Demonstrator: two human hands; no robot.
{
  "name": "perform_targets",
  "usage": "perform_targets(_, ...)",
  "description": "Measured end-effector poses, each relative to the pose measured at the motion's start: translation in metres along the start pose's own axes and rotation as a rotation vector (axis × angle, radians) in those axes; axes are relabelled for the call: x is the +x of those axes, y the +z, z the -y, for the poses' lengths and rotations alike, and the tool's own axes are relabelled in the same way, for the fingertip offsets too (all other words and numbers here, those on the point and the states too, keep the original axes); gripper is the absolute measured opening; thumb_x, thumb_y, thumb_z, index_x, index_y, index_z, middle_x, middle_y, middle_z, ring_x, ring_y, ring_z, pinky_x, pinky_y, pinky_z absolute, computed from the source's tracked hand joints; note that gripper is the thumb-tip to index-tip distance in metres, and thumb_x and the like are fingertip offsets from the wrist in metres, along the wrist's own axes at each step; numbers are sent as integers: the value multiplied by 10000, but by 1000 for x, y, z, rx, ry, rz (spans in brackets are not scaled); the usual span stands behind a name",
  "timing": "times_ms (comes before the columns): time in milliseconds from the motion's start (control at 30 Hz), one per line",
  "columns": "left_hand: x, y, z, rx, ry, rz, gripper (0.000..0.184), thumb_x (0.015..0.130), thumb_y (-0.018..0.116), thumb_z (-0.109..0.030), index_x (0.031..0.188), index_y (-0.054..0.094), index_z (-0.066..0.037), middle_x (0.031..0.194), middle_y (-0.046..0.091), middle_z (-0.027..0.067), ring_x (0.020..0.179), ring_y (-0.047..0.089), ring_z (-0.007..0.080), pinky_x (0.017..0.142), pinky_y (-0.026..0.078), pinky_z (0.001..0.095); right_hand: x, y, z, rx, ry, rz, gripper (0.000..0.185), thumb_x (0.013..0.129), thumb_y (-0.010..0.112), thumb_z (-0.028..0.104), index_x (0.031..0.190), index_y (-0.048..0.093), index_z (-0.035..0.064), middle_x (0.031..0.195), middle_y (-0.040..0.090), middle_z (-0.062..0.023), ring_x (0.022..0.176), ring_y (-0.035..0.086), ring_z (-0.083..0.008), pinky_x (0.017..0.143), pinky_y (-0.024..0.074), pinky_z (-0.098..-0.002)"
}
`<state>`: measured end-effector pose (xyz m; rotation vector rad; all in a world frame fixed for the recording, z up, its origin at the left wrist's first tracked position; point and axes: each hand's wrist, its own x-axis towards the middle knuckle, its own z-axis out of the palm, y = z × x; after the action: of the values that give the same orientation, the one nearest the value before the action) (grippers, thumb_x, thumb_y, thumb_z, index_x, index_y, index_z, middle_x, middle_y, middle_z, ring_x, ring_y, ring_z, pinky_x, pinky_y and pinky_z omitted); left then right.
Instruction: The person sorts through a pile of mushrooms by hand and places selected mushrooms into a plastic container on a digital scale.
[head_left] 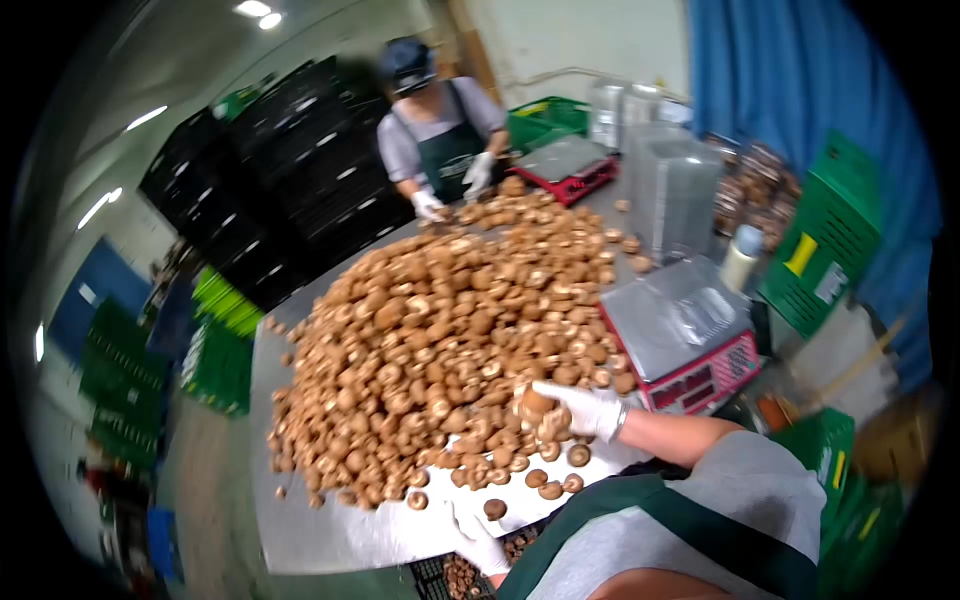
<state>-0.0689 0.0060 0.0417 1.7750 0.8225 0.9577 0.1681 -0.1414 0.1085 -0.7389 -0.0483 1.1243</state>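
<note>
A large heap of brown shiitake mushrooms [410, 330] covers much of the metal table [330, 545]. My right hand [592, 412], in a white glove, is closed around a few shiitake mushrooms [536, 403] at the near right side of the heap. My left hand [475, 540], also gloved in white, is at the table's near edge with its fingers stretched out and nothing visible in it. Close to it lies a single mushroom [495, 509]. Several loose mushrooms [550, 490] are scattered between my two hands.
A red-and-silver scale [690, 340] with a clear tray stands to my right, beside stacked clear containers [675, 190] and a bottle [741, 257]. Across the table a co-worker [440, 140] handles mushrooms near another scale [568, 165]. Below the near edge is a black crate [432, 580].
</note>
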Motion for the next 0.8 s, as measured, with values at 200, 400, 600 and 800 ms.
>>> perform_targets(200,0,-8,4,94,-41,56,377,879,524,-67,1238,493,45,1281,501,187,1203,458,311,1026,337,397,-92,-48,122,-920,-762,-689,337,840,641,233,1141,578,97,1082,597,-78,942,608,-190,719,521,-282)
perform_targets(400,8,-5,11,84,-75,86,364,865,540,-39,1222,518,29,1250,522,183,1151,495,294,998,362,377,-136,-162,145,-1727,-655,-1300,451,795,648,303,1197,573,113,1226,527,-173,1123,517,-331,964,411,-381)
perform_targets(600,13,0,9,62,-112,97,369,857,535,-36,1223,523,15,1275,517,174,1175,487,290,1007,360,375,-88,-127,130,-1891,-1052,-1121,310,760,687,179,1026,630,32,1087,602,-144,1036,538,-315,916,417,-392)
perform_targets(800,13,12,-7,-239,-283,220,324,932,515,-117,1231,521,6,1233,538,131,1094,531,208,940,424,333,46,-44,42,-1875,-936,-299,348,795,659,358,959,647,52,934,621,-123,900,563,-311,810,446,-389)
